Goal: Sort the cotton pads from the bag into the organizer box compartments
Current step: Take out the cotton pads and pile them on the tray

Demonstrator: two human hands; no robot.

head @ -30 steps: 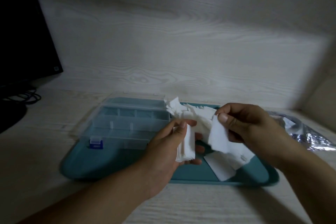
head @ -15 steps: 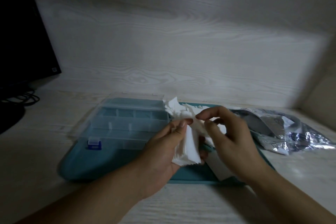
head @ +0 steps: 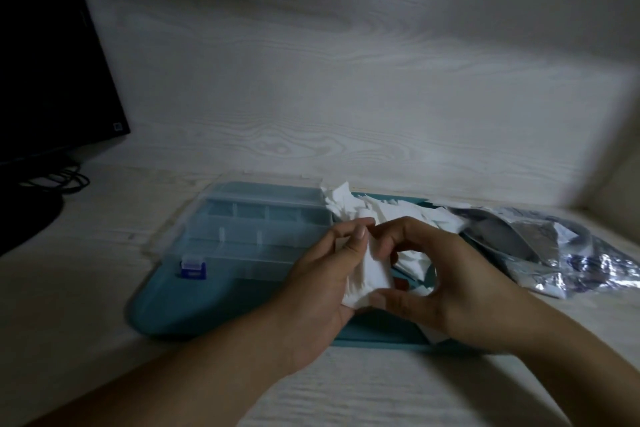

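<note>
Compartments of the clear plastic organizer box (head: 256, 236) with a blue front latch (head: 192, 267) show thin dividers in rows; nothing can be made out inside them, and the see-through lid stands open at the back. The box sits on the left half of a teal rectangular tray with rounded corners (head: 194, 302). On the tray's right half lies a loose heap of white square cotton pads (head: 377, 215), tumbled at all angles just beside the box. Above the tray's front edge, the left hand (head: 322, 291) has its fingers and thumb curled round a small stack of white cotton pads (head: 369, 276), held edge-up. The right hand (head: 446, 284) meets the same stack, its thumb pressed to the lower end and its curled fingers touching the upper end, so both hands have hold of it. To the right, partly on the tray's far corner and partly on the desk, lies a crumpled silvery foil bag (head: 568, 253), shiny and creased; whether anything is inside cannot be told. Everything rests on a pale wood-grain desk (head: 104, 253), with a matching pale wood-grain back panel (head: 346, 80) rising behind. At the far left stands a dark flat monitor (head: 52, 62) with black cables (head: 59, 180) coiled beneath it. Light is dim and edges are soft.
</note>
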